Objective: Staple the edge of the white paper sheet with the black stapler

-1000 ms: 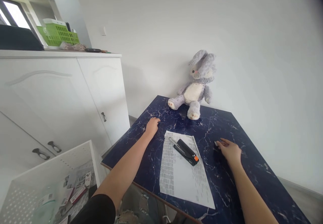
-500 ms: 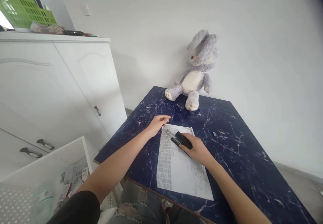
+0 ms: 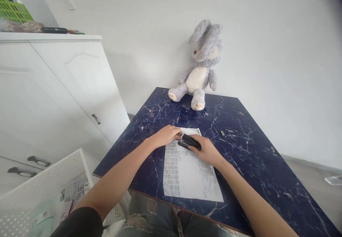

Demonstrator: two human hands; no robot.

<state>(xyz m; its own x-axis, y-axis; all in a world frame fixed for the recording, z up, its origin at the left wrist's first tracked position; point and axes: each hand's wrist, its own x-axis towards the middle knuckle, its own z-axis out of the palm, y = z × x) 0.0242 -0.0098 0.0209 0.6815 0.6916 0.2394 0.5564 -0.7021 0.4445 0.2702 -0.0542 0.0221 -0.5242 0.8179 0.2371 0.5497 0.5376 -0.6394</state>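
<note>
One black stapler over the far half of the paper | right hand: fingers closed around it | left hand: fingers bent at its left end, cannot tell if gripping | risk: a squeeze from the right could pinch the left fingers; a sideways push could drag or crease the paper

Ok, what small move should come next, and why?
Probably hold the long black plastic stapler steady with the right hand, so the left hand can work its far end: the right grips its body, and the left is close by that end.
</note>
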